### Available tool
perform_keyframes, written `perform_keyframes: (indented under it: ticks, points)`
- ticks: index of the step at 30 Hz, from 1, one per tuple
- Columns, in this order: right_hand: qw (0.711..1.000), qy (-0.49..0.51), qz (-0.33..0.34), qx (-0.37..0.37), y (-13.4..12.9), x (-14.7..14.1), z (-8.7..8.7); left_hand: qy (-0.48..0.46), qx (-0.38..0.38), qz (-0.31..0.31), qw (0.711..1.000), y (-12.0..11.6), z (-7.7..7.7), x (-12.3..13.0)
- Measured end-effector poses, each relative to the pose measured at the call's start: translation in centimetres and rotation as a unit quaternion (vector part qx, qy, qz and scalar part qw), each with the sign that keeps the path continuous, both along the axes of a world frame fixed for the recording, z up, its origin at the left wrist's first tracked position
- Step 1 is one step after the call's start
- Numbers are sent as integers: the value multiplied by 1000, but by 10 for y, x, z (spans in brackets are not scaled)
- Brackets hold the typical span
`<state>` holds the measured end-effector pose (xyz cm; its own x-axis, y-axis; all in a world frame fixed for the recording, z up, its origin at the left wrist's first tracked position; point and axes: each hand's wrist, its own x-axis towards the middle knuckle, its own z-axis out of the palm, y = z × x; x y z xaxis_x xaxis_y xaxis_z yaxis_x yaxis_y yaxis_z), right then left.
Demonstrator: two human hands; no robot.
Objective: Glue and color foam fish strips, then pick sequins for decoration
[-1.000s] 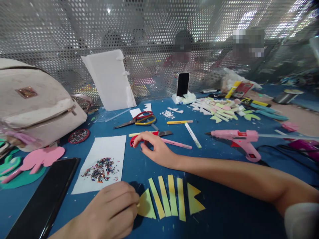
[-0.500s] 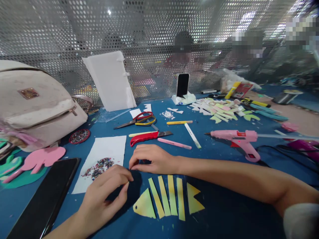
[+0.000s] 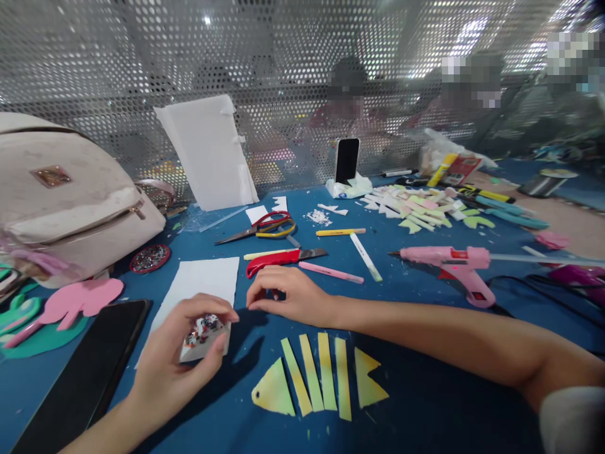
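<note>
My left hand [image 3: 182,353] hovers over the white paper sheet [image 3: 208,274], thumb and fingers apart with nothing between them. Through that gap shows a heap of small shiny sequins [image 3: 207,328], partly hidden by the hand. My right hand [image 3: 290,295] rests just right of the sheet, its fingers curled down and the tips close to the thumb. Whether a tiny piece sits there I cannot make out. Below it lies a yellow-green fish in separate pieces: a head with an eye [image 3: 275,389], several strips [image 3: 327,372] and a notched tail [image 3: 368,378].
Beyond my hands lie a red-handled knife [image 3: 274,260], scissors [image 3: 271,226] and markers [image 3: 331,272]. A pink glue gun [image 3: 447,257] with a cord lies right. A black phone [image 3: 85,372], pink cutout [image 3: 87,299] and backpack [image 3: 70,195] stand left. Foam scraps [image 3: 416,205] are piled behind.
My left hand has drawn away from my right hand, moving left over the sequins, and its thumb and fingers have spread apart. The right hand has shifted only slightly.
</note>
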<state>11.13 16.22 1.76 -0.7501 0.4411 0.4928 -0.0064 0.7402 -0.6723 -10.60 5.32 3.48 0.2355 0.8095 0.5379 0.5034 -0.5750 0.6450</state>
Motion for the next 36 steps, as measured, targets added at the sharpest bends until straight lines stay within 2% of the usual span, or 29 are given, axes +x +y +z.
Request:
perform_keyframes:
  ticks: [2, 3, 4, 6, 7, 11, 17, 24, 29, 32, 36]
  points:
    - [999, 3, -26, -28, -1, -1, 1, 13, 26, 69, 997, 7, 4, -8]
    - [998, 3, -38, -45, -1, -1, 2, 55, 35, 110, 992, 12, 4, -13]
    - [997, 3, -47, -63, -2, -1, 3, 108, 24, 115, 987, 18, 4, -19]
    - [994, 5, -60, -91, -2, -2, 6, 214, 0, 76, 974, 30, 1, -29]
    - [993, 7, -62, -100, -2, -2, 6, 228, -6, 71, 971, 35, -2, -34]
    - [992, 16, -60, -112, -2, -3, 7, 256, -22, 64, 964, 46, -12, -41]
    - [992, 16, -54, -116, -2, -3, 6, 271, -44, 26, 961, 48, -14, -29]
    - [992, 29, -52, -108, -2, -4, 5, 228, -96, 57, 967, 53, -16, -18]
    - [993, 29, -52, -98, -3, -3, 5, 161, -132, 69, 976, 53, -10, -13]
    - [993, 33, -53, -97, -3, -3, 5, 99, -148, 92, 980, 44, -4, -8]
    - [994, 38, -50, -93, -5, -1, 3, 4, -188, 120, 975, 17, 3, 6]
